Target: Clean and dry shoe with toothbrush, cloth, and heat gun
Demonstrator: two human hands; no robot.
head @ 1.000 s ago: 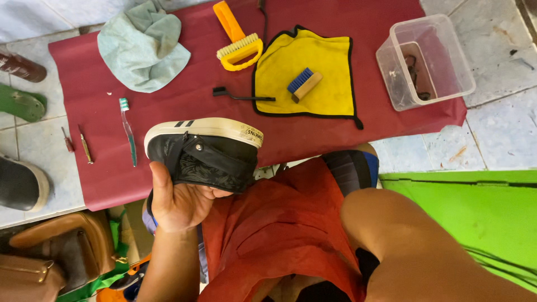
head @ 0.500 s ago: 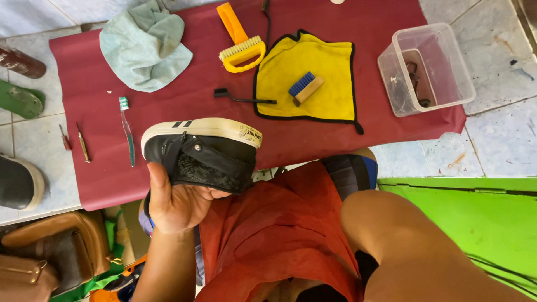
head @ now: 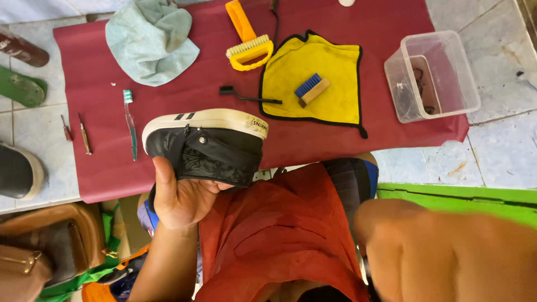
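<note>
**Left hand holds black shoe above red mat**

Left hand [head: 182,198]: palm up, thumb raised along the near side of the black shoe [head: 207,146], fingers curled under it. Grip is closed around the shoe's upper. The shoe lies on its side, white sole edge turned away from the grip, toe end pointing to the right. It is held above the near edge of the red mat [head: 347,17], which is spread on the tiled floor [head: 492,151].

Right hand: not seen. Only a bare forearm or knee, blurred, shows low and to the right of the grip; whether that grip is spread or pressed together cannot be told.

Beyond the grip, on the mat:
- green-headed toothbrush [head: 130,123], just left of the shoe, lying lengthwise.
- small black brush [head: 246,96], just beyond the shoe's sole.
- yellow cloth [head: 330,72] with black hem, beyond and to the right; a small wooden brush with blue bristles [head: 312,89] lies on it.
- orange-handled scrub brush [head: 249,39], farther out, touching the yellow cloth's far corner.
- pale green cloth [head: 151,39], crumpled, far left.
- clear plastic tub [head: 430,75], far right, overhanging the mat edge.

Left of the grip, off the mat: two small tools [head: 75,131] on the tiles. A brown bag [head: 50,246] lies near and to the left.

Below the grip: orange-red garment [head: 268,235] over the lap.
</note>
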